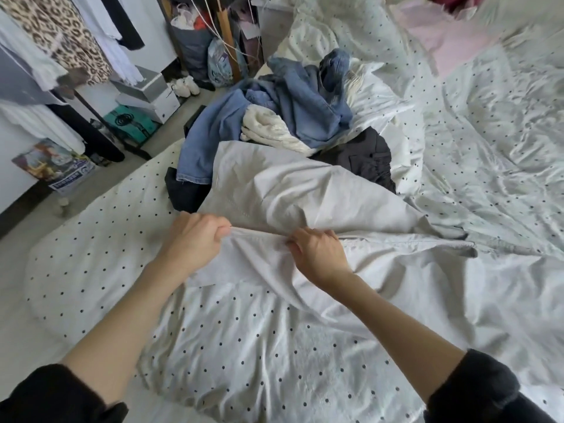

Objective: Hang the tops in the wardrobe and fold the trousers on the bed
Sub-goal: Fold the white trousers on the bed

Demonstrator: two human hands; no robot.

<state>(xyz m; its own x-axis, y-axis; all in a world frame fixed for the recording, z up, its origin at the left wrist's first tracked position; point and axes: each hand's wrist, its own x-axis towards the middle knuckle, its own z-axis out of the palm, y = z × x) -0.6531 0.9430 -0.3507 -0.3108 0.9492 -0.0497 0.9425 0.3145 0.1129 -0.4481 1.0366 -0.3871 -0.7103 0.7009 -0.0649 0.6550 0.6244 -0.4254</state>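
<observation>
Both hands are on the grey garment (305,184), spread over the dotted bed (244,361) right in front of the person. The left hand (195,236) has its fingers curled tight round one end of the garment's edge, and the right hand (317,251) pinches the same edge just beside it, fingers bunched in the cloth, so the hem runs taut between them. Whether this grey piece is a top or trousers, I cannot tell.

Beyond the grey garment sits a heap: blue denim (290,108) on top, a cream piece (271,129) tucked under it, and a dark garment (366,157) at the heap's right side, touching the grey cloth. Another dark piece (183,190) pokes out from under the denim's hem, left of the grey garment.

Left of the heap, off the bed, a leopard-print top (61,32) hangs among pale clothes. Past the heap on the floor stands a dark bag (192,47) stuffed with bundled cloth, its contents too jumbled to name. White boxes (149,93) are stacked near it.
</observation>
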